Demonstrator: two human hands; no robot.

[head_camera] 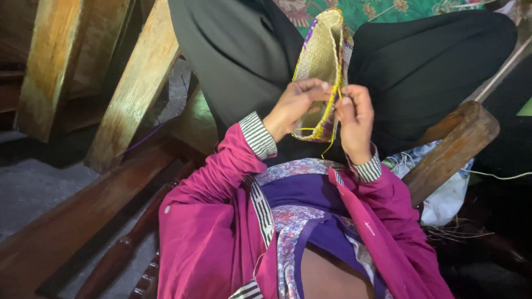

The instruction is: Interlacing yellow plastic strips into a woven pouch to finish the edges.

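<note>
Left hand (293, 105) gripping the near edge of a pale woven straw pouch with purple-and-yellow trim (322, 55) — fingers curled shut over its rim, thumb across the front. Right hand (354, 119) closed on the opposite edge, fingertips pinching a thin yellow strand (334, 97) running along the trim. Pouch held upright over the lap, against black trousers (421, 61) — dark wooden chair arm (451, 147) just right, magenta jacket sleeves (216, 199) below.
</note>
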